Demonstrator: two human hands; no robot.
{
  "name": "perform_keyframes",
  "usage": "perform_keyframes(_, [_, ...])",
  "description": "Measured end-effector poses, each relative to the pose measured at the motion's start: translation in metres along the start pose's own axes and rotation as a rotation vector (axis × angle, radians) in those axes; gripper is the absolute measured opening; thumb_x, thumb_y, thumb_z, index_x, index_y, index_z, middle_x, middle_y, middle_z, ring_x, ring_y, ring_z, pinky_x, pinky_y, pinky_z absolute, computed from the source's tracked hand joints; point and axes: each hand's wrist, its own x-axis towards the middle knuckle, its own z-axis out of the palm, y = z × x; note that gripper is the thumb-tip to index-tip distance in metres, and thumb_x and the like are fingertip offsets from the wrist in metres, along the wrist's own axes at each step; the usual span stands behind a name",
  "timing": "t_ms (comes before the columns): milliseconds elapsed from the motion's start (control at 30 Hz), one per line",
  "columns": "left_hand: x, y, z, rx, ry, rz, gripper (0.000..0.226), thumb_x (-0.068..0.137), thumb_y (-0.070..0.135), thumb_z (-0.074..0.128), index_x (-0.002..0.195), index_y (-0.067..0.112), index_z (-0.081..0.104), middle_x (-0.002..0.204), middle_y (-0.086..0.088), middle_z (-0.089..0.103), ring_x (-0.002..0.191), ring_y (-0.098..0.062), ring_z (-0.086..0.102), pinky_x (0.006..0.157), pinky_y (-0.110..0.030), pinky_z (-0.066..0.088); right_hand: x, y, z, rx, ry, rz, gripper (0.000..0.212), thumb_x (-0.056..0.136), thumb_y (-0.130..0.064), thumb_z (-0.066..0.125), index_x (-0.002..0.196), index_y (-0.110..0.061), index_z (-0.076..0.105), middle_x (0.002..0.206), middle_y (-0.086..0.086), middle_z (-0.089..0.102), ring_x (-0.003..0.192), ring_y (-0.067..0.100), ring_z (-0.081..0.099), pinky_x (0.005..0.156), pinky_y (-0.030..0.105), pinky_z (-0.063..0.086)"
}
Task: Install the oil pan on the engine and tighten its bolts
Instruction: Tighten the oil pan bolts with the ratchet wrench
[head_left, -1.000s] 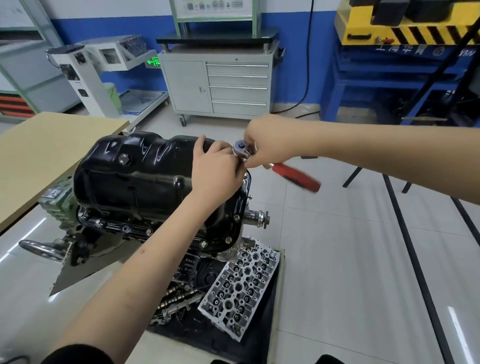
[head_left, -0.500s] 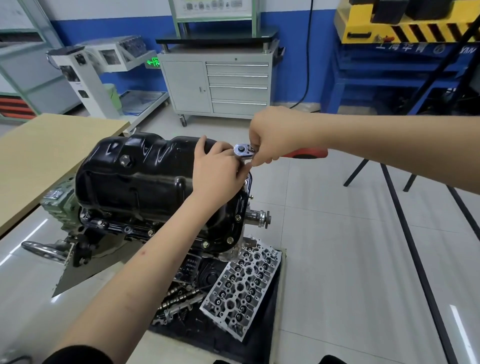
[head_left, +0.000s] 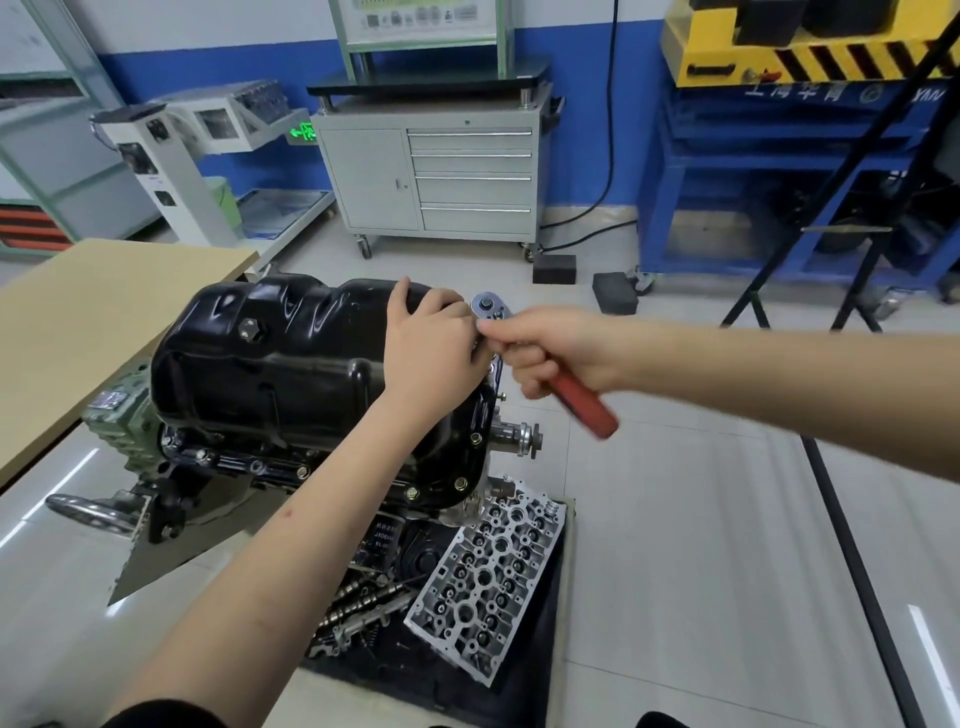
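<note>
Oil pan (head_left: 291, 364) sits black and domed on the upturned engine (head_left: 249, 462), bolts (head_left: 460, 485) showing along its near flange. My left hand (head_left: 431, 348) rests flat on the pan's right end, fingers relaxed, just beside the ratchet (head_left: 524, 358) head. My right hand (head_left: 545, 348) grips the ratchet, fingers curled round its red handle, head over the pan's far right corner.

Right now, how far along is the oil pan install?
Done: the oil pan sits on the engine, with bolts showing along its near flange. In hand: the right hand grips the ratchet wrench at the far-right corner while the left hand rests on the pan. Left: whether any bolts still need tightening can't be judged.
</note>
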Motion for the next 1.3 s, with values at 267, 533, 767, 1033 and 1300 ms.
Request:
perform_keyframes(267, [-0.001, -0.005, -0.004, -0.007, -0.060, 0.033, 0.025, 0.083, 0.020, 0.046, 0.094, 0.012, 0.067, 0.104, 0.001, 0.066, 0.121, -0.014, 0.044, 0.112, -0.040, -0.001, 0.006, 0.028, 0.038, 0.347, 0.109, -0.149, 0.031, 0.096, -0.019, 0.044, 0.066, -0.013, 0.041, 0.034, -0.007, 0.032, 0.027, 0.005, 0.028, 0.035, 0.012, 0.033])
perform_keyframes(533, [0.001, -0.003, -0.003, 0.017, -0.030, 0.045, 0.033, 0.091, 0.035, 0.046, 0.105, 0.014, 0.067, 0.103, -0.002, 0.068, 0.119, -0.016, 0.046, 0.110, -0.044, 0.004, -0.011, -0.045, -0.015, -1.726, 0.366, -0.415, 0.019, 0.086, -0.024, 0.060, 0.105, -0.023, 0.061, 0.090, -0.006, 0.058, 0.079, 0.014, 0.048, 0.067, 0.027, 0.032])
perform_keyframes(767, [-0.001, 0.000, -0.001, -0.027, 0.041, 0.014, 0.030, 0.090, 0.033, 0.049, 0.095, 0.013, 0.070, 0.098, -0.003, 0.070, 0.114, -0.019, 0.052, 0.111, -0.045, 0.008, -0.008, -0.015, 0.000, -1.527, 0.542, -0.375, 0.016, 0.088, -0.022, 0.052, 0.090, -0.008, 0.059, 0.083, 0.010, 0.064, 0.068, 0.022, 0.059, 0.059, 0.026, 0.039])
perform_keyframes(1033, [-0.001, -0.002, -0.005, 0.022, -0.068, 0.044, 0.026, 0.084, 0.021, 0.048, 0.099, 0.013, 0.066, 0.108, 0.001, 0.066, 0.124, -0.016, 0.041, 0.112, -0.043, 0.000, -0.002, 0.015, 0.028, 0.340, 0.102, -0.043, 0.029, 0.096, -0.014, 0.042, 0.067, -0.011, 0.042, 0.035, -0.006, 0.039, 0.026, 0.001, 0.028, 0.031, 0.009, 0.029])
perform_keyframes(1300, [0.000, -0.001, -0.005, 0.006, -0.029, 0.033, 0.028, 0.089, 0.029, 0.049, 0.098, 0.013, 0.069, 0.103, -0.001, 0.069, 0.119, -0.018, 0.047, 0.111, -0.044, 0.004, -0.005, -0.010, 0.003, -0.682, 0.203, 0.000, 0.020, 0.088, -0.006, 0.047, 0.068, -0.009, 0.047, 0.042, 0.001, 0.050, 0.027, 0.007, 0.035, 0.034, 0.012, 0.033])
